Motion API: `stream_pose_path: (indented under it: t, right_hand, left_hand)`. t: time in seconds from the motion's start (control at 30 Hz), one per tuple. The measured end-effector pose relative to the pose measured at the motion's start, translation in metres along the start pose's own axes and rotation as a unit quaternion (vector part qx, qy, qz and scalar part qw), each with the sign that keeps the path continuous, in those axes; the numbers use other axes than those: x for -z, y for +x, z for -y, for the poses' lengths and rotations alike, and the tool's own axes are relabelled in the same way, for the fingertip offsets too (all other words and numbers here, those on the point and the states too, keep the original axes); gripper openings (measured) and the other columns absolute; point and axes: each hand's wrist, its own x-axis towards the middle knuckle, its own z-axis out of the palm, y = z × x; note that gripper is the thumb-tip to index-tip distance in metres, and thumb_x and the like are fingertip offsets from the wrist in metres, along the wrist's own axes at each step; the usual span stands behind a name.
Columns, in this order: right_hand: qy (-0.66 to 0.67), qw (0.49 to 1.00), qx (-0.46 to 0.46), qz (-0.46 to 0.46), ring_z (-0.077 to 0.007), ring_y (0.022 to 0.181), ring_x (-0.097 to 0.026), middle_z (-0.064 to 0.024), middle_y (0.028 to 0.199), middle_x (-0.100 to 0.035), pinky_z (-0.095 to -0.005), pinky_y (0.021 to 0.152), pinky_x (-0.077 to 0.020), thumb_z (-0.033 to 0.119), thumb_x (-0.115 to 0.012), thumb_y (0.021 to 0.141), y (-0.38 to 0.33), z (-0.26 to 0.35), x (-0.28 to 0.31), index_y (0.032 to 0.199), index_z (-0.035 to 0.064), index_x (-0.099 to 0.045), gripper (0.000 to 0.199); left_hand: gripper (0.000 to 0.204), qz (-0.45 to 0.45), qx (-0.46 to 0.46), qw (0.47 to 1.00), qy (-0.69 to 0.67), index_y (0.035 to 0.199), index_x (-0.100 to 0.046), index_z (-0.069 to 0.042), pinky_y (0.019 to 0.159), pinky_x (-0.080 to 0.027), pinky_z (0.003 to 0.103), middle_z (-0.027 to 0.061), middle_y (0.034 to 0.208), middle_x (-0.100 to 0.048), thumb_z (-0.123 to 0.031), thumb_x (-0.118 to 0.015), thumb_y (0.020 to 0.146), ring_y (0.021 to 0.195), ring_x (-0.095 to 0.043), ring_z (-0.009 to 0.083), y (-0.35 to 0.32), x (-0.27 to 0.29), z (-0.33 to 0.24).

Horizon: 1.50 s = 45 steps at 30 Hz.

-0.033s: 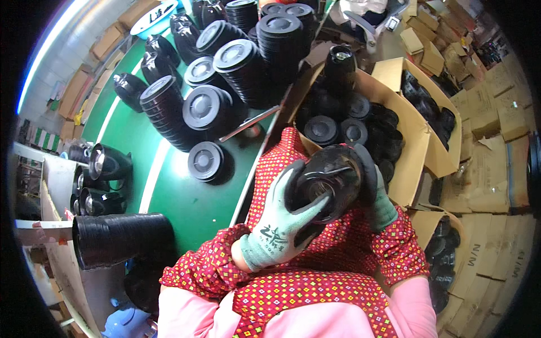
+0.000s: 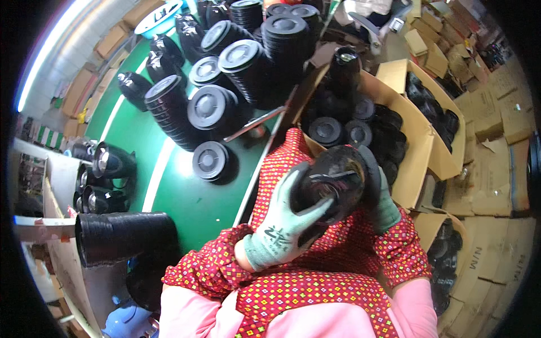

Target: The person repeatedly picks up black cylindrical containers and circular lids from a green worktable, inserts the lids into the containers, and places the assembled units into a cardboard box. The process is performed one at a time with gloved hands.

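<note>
Left hand [image 2: 284,228]: gloved in pale green knit, raised in front of the chest; fingers [image 2: 315,211] spread and curled over the near face of a black round container, thumb lying along its left rim. Clamped on it.
Right hand [image 2: 385,208]: same green glove, mostly hidden behind the container; only the heel and wrist show at its right edge. Pressed to that side; fingers out of sight, so cannot tell whether apart or together.
Black round container [image 2: 338,180]: glossy plastic, bowl-shaped, held between both hands above the lap, tilted with one face toward the camera. Just in front of the open box, touching neither box nor table.
Sleeves [image 2: 220,262]: red with a small diamond pattern, over a pink apron.
Cardboard box [image 2: 420,152]: open, right of centre, flaps up; packed with black lidded bowls lying flat in rows, one tall stack standing at its far left corner.
Green table [image 2: 186,197]: to the left, with a white stripe running along it.
Lid stacks [image 2: 248,62]: many leaning columns of black round lids crowding the far end of the table; a single short pile [image 2: 209,160] nearest, well apart from the hands.
Nested bowl sleeve [image 2: 124,236]: long black roll lying sideways at lower left.
Surroundings: flat and folded cartons stacked at right and along the far edge.
</note>
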Motion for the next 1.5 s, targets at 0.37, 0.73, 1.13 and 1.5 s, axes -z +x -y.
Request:
stream_pose_path:
  t: [0.37,0.73,1.13,1.5]
  right_hand:
    - [-0.384,0.913,0.136,0.019,-0.0237,0.083,-0.077,-0.0140,0.093,-0.080,-0.0349,0.078,-0.0587,0.017,-0.081,0.088,0.027,0.034,-0.003,0.103,-0.0002,-0.080,0.023]
    - [-0.466,0.877,0.110,-0.018,-0.0319,0.097,-0.066,-0.0141,0.104,-0.063,-0.0416,0.087,-0.0527,0.015,-0.076,0.089,-0.034,0.058,-0.052,0.115,0.0059,-0.079,0.028]
    - [-0.290,0.933,0.158,0.144,-0.0364,0.126,-0.061,-0.0174,0.134,-0.064,-0.0477,0.113,-0.0467,0.010,-0.080,0.085,0.053,0.095,-0.002,0.140,0.0115,-0.070,0.057]
    - [-0.214,0.943,0.203,0.155,-0.0391,0.081,-0.068,-0.0159,0.087,-0.072,-0.0474,0.078,-0.0513,0.037,-0.068,0.097,0.115,0.041,0.019,0.100,0.0041,-0.076,0.034]
  left_hand:
    - [0.080,0.053,0.140,0.975,0.165,0.155,-0.045,-0.003,0.106,-0.052,0.050,0.0282,0.144,-0.056,-0.018,-0.081,0.085,0.129,-0.061,0.0458,0.005,0.033,0.141]
    - [0.047,0.288,0.285,0.816,0.411,0.139,-0.061,-0.010,0.071,-0.060,0.053,0.0202,0.096,-0.077,-0.046,-0.051,0.109,0.089,-0.078,0.0385,0.088,0.007,0.247]
    - [0.056,0.243,0.212,0.929,0.180,0.136,-0.065,-0.004,0.080,-0.059,0.047,0.0242,0.101,-0.075,-0.015,-0.083,0.084,0.092,-0.074,0.0432,0.131,0.030,0.134]
    - [0.081,0.190,0.092,0.976,-0.061,0.132,-0.068,0.008,0.092,-0.054,0.043,0.0259,0.118,-0.070,-0.061,-0.072,0.091,0.099,-0.071,0.0316,0.216,0.010,0.064]
